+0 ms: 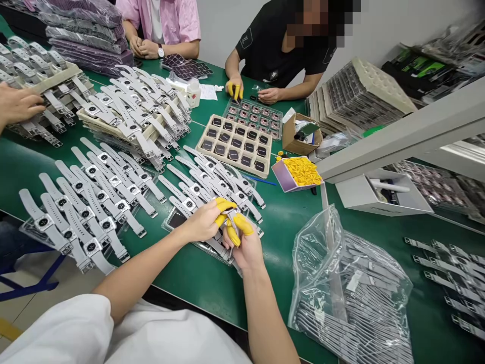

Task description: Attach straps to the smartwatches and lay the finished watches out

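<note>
My left hand (206,220) and my right hand (249,247) meet over the near edge of the green table, both with yellow finger cots on several fingertips. Pinched between them is a smartwatch (229,213) with a pale grey strap; the fingers cover most of it. Just beyond and beneath my hands lies a row of grey-strapped smartwatches (189,203) on a clear tray. To the left, another tray carries several more watches (86,214), their round black sensors facing up.
A clear bag of grey straps (356,308) lies at right. A box of yellow finger cots (297,174), a beige tray of dark square watch faces (235,144) and stacked trays of watches (132,108) stand farther off. A co-worker's gloved hand (235,87) works across the table.
</note>
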{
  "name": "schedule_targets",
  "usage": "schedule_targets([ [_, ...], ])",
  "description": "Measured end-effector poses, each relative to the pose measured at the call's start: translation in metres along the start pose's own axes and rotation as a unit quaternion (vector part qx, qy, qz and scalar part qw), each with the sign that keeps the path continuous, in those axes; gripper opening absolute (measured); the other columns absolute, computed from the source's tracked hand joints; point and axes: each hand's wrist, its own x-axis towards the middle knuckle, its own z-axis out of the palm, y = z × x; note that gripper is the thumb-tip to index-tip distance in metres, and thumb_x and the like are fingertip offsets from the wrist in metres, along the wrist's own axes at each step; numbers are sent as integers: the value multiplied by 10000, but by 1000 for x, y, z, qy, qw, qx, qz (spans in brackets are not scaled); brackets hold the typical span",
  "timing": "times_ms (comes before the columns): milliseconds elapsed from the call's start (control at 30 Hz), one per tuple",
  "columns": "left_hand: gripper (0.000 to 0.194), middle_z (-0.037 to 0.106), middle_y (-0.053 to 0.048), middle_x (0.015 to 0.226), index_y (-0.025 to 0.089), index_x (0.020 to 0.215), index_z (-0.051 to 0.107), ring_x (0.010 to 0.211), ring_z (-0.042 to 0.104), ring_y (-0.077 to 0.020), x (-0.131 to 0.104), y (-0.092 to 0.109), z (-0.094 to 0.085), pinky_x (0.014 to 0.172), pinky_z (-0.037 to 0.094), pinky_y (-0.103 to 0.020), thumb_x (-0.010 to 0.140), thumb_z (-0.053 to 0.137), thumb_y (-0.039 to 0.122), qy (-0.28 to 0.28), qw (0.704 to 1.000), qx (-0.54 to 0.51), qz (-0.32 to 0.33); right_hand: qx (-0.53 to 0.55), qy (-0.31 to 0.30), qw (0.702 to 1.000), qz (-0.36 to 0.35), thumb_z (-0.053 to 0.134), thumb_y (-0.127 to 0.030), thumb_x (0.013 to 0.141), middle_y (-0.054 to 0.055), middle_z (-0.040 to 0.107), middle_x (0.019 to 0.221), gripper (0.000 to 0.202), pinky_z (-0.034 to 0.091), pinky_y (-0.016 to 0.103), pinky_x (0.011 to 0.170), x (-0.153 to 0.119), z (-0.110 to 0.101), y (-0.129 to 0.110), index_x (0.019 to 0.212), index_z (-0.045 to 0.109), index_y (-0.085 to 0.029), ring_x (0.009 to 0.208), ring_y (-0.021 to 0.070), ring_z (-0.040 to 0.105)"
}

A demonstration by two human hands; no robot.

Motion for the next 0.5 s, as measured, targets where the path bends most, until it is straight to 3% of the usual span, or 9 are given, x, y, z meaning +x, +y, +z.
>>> schedule_targets([
  [267, 476, 623, -132, 1290, 205, 1408, 586, 1219, 600, -263, 0, -3, 3, 1107, 504, -451, 970, 420, 124, 8, 1000, -9, -6, -5, 11, 1000, -6, 750, -428, 865, -58, 460, 451, 325, 403, 240, 406, 0, 0, 0, 714, 555, -216, 380, 99, 385],
  [500, 495, 648, -109, 1300, 215, 1398, 595, 1238, 606, -250, 1, 1, -3, 1112, 506, -422, 949, 419, 101, -15, 1000, -6, 12, -34, -17, 999, -18, 753, -445, 868, -56, 475, 455, 307, 417, 248, 423, -2, -4, -4, 744, 598, -211, 388, 108, 408],
])
